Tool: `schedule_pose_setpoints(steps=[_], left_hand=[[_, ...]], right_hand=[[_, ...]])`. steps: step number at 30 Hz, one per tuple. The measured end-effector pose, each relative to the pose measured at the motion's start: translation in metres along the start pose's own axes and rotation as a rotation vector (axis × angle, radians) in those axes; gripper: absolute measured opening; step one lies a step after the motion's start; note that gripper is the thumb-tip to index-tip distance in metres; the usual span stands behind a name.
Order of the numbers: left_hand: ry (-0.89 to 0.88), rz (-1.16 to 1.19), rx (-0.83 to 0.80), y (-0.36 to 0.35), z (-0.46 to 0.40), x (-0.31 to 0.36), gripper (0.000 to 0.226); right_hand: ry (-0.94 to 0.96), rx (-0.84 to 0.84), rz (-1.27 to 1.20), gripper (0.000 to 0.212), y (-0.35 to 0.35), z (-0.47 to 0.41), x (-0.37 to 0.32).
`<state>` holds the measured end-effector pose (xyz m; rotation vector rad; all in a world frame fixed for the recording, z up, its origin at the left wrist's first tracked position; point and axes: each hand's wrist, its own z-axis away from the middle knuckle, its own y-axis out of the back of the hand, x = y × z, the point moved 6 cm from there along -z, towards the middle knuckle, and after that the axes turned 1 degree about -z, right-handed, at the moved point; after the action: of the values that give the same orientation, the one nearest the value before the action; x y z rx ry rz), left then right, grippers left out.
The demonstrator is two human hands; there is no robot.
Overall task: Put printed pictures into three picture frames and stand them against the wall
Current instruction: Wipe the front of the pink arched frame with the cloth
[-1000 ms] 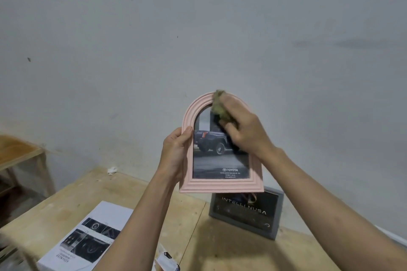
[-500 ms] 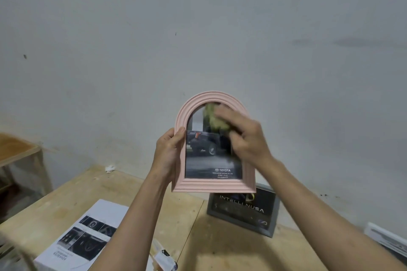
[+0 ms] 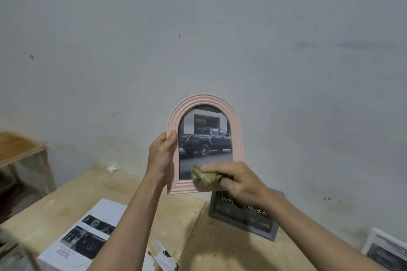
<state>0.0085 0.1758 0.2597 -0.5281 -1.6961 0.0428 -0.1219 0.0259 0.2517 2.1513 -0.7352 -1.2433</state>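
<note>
Arched pink ribbed picture frame (image 3: 203, 103), truck print behind its glass: held upright in the air, above the pale wooden tabletop (image 3: 72, 198) and in front of the grey-white wall (image 3: 198, 28).

Left hand (image 3: 159, 158): gripped the pink frame's left edge, thumb curled over the front rim, fingers hidden behind.

Right hand (image 3: 240, 179): fingers curled round a crumpled green wiping cloth (image 3: 203, 177), pressed to the glass at the pink frame's lower right.

Dark grey rectangular picture frame (image 3: 244, 215), lettered print inside: below and right of the pink frame, leaning on the wall, base on the tabletop.

White-edged frame or print (image 3: 385, 248): far right of the pink frame, cut by the view's edge; which of the two, could not tell.

Printed sheets of car pictures (image 3: 86, 233): below and left of the pink frame, flat on the tabletop.

Step judged in hand: wiping the glass of a filled frame, not yet stood.

Next move judged to call for: lifting the cloth clear, lowering the pink frame to the tabletop left of the grey frame, tilting its top back to the wall without letting the base slide.
</note>
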Motion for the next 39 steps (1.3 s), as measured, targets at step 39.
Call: schedule_pose_setpoints(steps=[39], left_hand=[[-0.134,0.005,0.147,0.019,0.004,0.036,0.028]], right_hand=[[0.128,0.175,0.212,0.054,-0.011,-0.007,0.008]])
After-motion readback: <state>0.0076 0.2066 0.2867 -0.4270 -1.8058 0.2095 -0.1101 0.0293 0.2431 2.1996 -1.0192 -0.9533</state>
